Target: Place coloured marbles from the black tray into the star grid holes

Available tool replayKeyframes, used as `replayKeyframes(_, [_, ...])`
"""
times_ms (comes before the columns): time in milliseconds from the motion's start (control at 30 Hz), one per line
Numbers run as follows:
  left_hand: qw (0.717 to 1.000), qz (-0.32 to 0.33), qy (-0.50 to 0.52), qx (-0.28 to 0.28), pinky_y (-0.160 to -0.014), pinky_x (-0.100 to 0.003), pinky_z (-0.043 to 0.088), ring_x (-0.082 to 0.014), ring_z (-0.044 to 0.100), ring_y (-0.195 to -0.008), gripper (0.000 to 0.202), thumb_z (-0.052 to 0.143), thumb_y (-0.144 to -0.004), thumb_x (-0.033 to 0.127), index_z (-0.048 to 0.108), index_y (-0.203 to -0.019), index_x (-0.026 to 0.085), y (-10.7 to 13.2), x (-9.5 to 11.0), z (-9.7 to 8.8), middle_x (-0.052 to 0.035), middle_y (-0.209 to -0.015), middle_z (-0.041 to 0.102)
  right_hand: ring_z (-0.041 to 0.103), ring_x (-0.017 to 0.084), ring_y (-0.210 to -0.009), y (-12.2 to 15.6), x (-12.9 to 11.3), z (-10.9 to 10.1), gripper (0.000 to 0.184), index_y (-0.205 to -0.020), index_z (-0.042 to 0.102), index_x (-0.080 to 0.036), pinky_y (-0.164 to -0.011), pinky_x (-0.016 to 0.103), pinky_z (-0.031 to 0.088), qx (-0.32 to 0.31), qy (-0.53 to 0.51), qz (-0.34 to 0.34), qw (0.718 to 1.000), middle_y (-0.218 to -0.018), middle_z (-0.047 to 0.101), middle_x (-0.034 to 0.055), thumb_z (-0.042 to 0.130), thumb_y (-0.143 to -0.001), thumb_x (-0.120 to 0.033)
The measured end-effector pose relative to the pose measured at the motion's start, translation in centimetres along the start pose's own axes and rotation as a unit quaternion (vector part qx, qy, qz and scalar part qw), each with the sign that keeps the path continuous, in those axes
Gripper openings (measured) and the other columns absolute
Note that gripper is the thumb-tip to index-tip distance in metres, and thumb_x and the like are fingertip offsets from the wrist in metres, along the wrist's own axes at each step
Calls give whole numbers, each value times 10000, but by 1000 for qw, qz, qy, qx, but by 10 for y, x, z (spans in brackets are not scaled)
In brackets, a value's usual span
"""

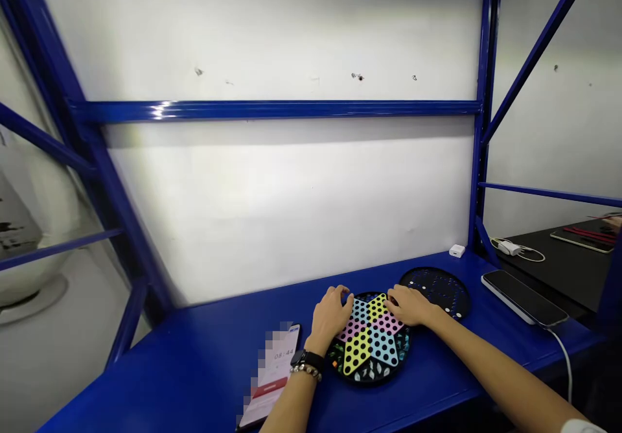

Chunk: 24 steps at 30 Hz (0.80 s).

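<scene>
A round black game board (pixel 372 349) with a star of pink, yellow, blue and green dotted triangles lies on the blue shelf top (pixel 208 349). My left hand (pixel 331 313) rests on its far left edge, fingers curled over the rim. My right hand (pixel 407 304) lies on its far right edge, fingers bent and close together. Whether either hand holds a small piece is hidden. A watch and a bead bracelet sit on my left wrist. A second round black disc with small pegs (pixel 437 288) lies just behind my right hand.
A phone with a lit screen (pixel 272 381) lies left of the board. Another phone (pixel 523 297) with a white cable lies at the right. A small white charger case (pixel 457 251) sits by the wall. Blue rack posts (pixel 481 109) frame the shelf. A black table stands at far right.
</scene>
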<state>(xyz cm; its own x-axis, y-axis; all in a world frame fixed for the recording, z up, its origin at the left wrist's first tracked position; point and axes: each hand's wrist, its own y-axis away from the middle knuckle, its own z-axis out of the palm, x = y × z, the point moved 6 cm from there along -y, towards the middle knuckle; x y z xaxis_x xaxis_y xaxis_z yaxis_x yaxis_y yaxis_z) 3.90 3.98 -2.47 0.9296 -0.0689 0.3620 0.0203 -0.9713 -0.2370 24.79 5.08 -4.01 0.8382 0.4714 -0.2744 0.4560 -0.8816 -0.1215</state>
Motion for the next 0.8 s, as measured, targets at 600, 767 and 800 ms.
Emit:
replayKeyframes(600, [999, 31, -6, 7, -847, -327, 499, -237, 675, -1015, 320, 400, -997, 373, 673, -1078, 226, 1, 10, -5, -81, -1127, 692, 673, 196, -689, -3, 1, 2, 555, -712, 745, -169, -610, 266, 362, -14, 82, -13, 996, -797, 758, 123, 340, -1023, -387])
replayKeyframes(767, [1000, 26, -12, 3, -832, -342, 498, -248, 677, -999, 329, 391, -1004, 375, 668, -1095, 223, -1, 10, -6, -86, -1129, 683, 555, 141, -544, -2, 24, -9, 666, -572, 608, -182, -552, 282, 270, 112, -27, 48, 992, -610, 658, 57, 228, -1061, -426])
replayKeyframes(800, [1000, 27, -11, 5, -834, -343, 497, -248, 676, -1002, 327, 392, -1004, 373, 668, -1094, 222, -1, 10, -7, -86, -1130, 683, 548, 144, -543, -1, 33, -14, 675, -569, 591, -185, -552, 285, 268, 137, -42, 72, 987, -603, 646, 56, 201, -1064, -428])
